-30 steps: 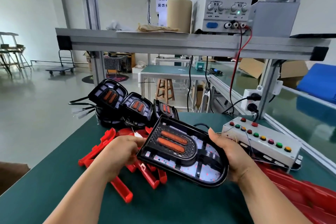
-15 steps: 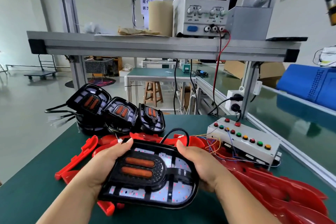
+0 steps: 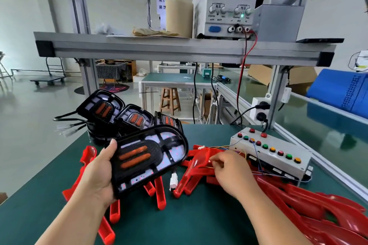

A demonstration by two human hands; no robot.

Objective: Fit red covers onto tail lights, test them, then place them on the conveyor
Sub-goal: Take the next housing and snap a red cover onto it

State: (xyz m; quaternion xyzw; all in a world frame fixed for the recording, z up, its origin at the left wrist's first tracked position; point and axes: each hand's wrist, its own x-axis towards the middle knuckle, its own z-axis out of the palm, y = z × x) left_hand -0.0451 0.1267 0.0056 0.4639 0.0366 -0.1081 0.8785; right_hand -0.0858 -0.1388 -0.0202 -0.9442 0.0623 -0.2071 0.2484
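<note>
The tail light (image 3: 147,157) is off the desk (image 3: 199,225), held up over its middle and tilted, with the black housing, its two orange bars and its pale inner panels facing you. Your left hand (image 3: 99,173) grips its near-left end, with the palm under the housing and the thumb wrapped over the rim. A short lead hangs from its underside and ends in a white connector (image 3: 173,180), which dangles just above the desk.

Your right hand (image 3: 229,169) is apart from the light, low over the desk toward the right edge. Its fingers are curled together at the thin wires (image 3: 225,147), and it seems to be pinching them, though motion blur hides the fingertips. Those wires run on to the button box (image 3: 274,153), a pale case with red, green and yellow buttons that lies along the right edge.

Red covers (image 3: 191,177) lie scattered on the desk under both hands. A deeper heap of red covers (image 3: 318,211) fills the near right corner.

At the far left corner sits a stack of tail lights (image 3: 119,111), leaning against one another, with their black cables trailing off the left edge.

Above the far edge is a metal shelf (image 3: 179,47) carrying a power supply (image 3: 227,4). Its green display reads 0.000, and the red digits are smeared. A red lead (image 3: 242,85) drops from its terminals toward the desk. A brown roll (image 3: 179,18) stands on the shelf just left of the supply.

Beyond the right edge runs the glossy green conveyor (image 3: 328,125), with a blue bundle (image 3: 342,91) resting on it.
</note>
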